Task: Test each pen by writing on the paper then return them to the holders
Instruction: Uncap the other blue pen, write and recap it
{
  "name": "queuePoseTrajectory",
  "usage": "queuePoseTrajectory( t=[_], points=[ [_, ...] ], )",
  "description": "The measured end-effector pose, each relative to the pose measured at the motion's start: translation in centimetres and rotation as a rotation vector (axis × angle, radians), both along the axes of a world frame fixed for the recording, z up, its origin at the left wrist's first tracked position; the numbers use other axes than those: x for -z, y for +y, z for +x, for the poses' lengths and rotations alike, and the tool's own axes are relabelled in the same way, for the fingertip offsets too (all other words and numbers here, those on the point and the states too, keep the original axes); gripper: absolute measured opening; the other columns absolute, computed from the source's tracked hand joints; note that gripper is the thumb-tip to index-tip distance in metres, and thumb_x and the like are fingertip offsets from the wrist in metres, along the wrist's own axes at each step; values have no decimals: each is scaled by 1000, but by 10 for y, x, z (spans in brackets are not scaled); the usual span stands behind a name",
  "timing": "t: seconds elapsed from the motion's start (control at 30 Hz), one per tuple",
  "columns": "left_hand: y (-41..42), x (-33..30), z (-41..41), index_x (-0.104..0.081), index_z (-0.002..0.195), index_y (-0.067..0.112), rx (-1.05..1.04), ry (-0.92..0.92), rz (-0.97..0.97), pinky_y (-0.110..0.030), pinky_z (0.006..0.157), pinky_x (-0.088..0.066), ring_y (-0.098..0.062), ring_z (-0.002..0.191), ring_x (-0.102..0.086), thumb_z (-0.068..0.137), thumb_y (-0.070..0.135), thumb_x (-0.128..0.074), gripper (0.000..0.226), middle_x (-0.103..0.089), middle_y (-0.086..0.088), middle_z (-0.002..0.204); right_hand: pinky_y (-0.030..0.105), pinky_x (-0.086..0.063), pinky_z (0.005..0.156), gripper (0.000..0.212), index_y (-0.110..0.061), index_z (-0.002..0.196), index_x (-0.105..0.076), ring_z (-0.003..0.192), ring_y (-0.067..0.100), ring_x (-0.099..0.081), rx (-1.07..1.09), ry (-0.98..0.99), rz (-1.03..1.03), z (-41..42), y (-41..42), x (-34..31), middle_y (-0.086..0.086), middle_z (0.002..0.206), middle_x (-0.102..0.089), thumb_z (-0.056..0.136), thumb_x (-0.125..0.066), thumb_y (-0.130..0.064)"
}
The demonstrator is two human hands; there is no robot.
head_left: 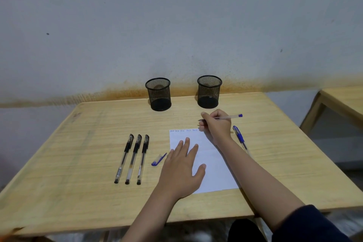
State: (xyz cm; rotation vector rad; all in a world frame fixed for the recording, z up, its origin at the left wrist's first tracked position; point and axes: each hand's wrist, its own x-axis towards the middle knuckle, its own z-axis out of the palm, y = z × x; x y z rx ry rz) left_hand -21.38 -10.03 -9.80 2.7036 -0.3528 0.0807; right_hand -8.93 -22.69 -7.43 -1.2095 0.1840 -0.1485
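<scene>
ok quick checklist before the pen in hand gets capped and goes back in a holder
1. Pen held securely: ok, right hand pinches the blue pen.
2. Test writing done: ok, blue words run along the top edge of the paper.
3. Paper steady: ok, left hand lies flat on it.
4. Cap within reach: ok, blue cap lies just left of the paper.
5. Holders free: ok, both mesh pen holders stand upright and look empty.
6. Other pens tested: cannot tell for the three black pens or the second blue pen.
</scene>
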Motion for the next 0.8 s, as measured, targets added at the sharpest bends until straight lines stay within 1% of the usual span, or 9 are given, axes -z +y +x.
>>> queuePoseTrajectory(
  t=[0.07, 0.13, 0.2, 0.23, 0.37, 0.43, 0.5, 0.7, 0.8],
  points=[
    [1, -4, -3, -19, 147, 29, -15, -53, -166, -33, 118, -8, -8, 145, -3, 92, 48, -40, 62, -10, 8, 158, 28, -46, 49, 27, -7, 66, -46, 52, 24, -58, -36, 0, 45, 0, 0, -2, 16, 58, -56, 85, -61, 6],
    [6, -10, -5, -37, 140, 26, -102, -205, -354, -37, 116, -22, -10, 137, -30, 90, 41, -50, 54, -38, 9, 147, 27, -43, 48, 26, -6, 68, -45, 52, 23, -55, -47, 12, 58, -1, 0, -4, 16, 61, -52, 87, -55, 9],
    [15, -12, -4, -55, 124, 21, -260, -431, -346, -44, 106, -33, -18, 116, -52, 85, 34, -55, 42, -60, 5, 124, 28, -42, 48, 24, -6, 70, -45, 51, 23, -53, -50, 21, 29, -1, 1, -4, 16, 64, -50, 86, -52, 10],
    [21, -13, -4, -60, 118, 19, -357, -491, -295, -44, 101, -31, -21, 109, -56, 82, 32, -55, 39, -64, 3, 116, 29, -43, 50, 22, -6, 72, -47, 51, 24, -53, -59, 20, 4, -2, 2, -4, 16, 66, -50, 86, -52, 10],
    [42, -21, -7, -67, 106, 21, -602, -277, -89, -43, 97, -13, -21, 122, -40, 80, 33, -59, 29, -53, 4, 129, 25, -51, 46, 14, -3, 79, -53, 49, 17, -59, -92, -51, -163, -10, 5, -7, 15, 66, -53, 87, -61, 5],
    [50, -22, -9, -69, 90, 24, -608, -189, -9, -41, 95, -8, -19, 125, -32, 81, 35, -59, 18, -45, 7, 135, 18, -51, 46, 10, 0, 81, -57, 48, 6, -60, -82, -128, -339, -14, 7, -10, 10, 66, -56, 86, -66, -2],
    [53, -22, -10, -71, 83, 26, -588, -164, -1, -41, 95, -10, -19, 125, -31, 82, 32, -59, 14, -45, 9, 134, 20, -51, 51, 17, 3, 79, -61, 53, 6, -60, -90, -210, -469, -18, 8, -13, 9, 67, -60, 82, -72, -10],
    [54, -23, -12, -71, 90, 31, -545, -331, -196, -34, 86, -17, -11, 108, -49, 82, 27, -64, 12, -61, 13, 107, 27, -50, 58, 9, -11, 78, -70, 70, 12, -64, -290, -293, -497, -49, 11, -36, 3, 72, -69, 86, -65, -7],
    [55, -35, -18, -72, 93, 25, -385, -367, -518, -22, 79, -36, -1, 87, -60, 82, 13, -66, 17, -65, 12, 91, 27, -48, 60, 14, -12, 78, -71, 70, 14, -63, -405, -282, -460, -72, 5, -42, 2, 70, -72, 86, -63, -5]
  ],
)
